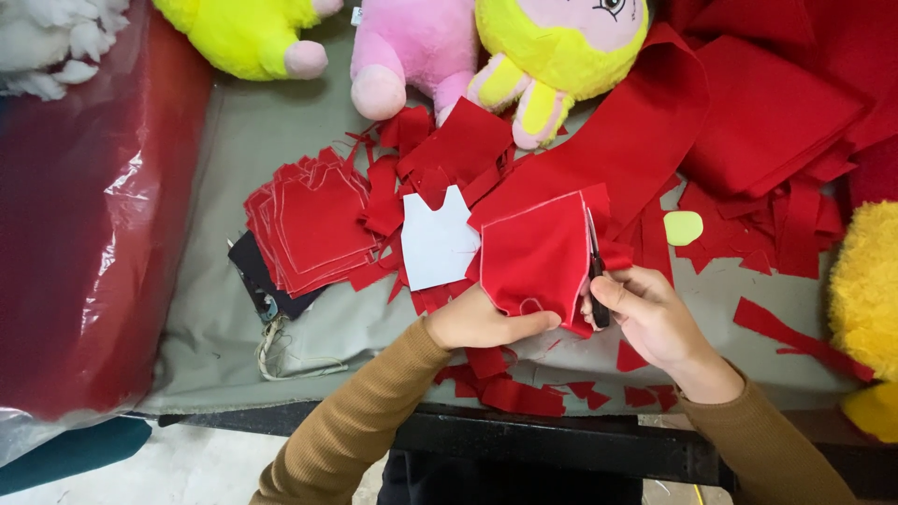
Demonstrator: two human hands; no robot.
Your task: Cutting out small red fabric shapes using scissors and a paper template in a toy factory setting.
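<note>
My left hand (482,323) grips the lower edge of a red fabric piece (536,257) marked with a white chalk outline, holding it up over the table. My right hand (650,313) holds black scissors (596,271), whose blades run along the piece's right edge. Left of the piece lies a white shirt-shaped paper template (437,241). Farther left sits a stack of cut red fabric shapes (313,224).
Red fabric sheets (767,103) and offcut strips (795,341) cover the grey table (271,131) at right. Yellow and pink plush toys (552,47) lie along the back, another yellow one (865,290) at right. A plastic-wrapped red roll (89,234) fills the left. A pale yellow chalk piece (683,227) rests nearby.
</note>
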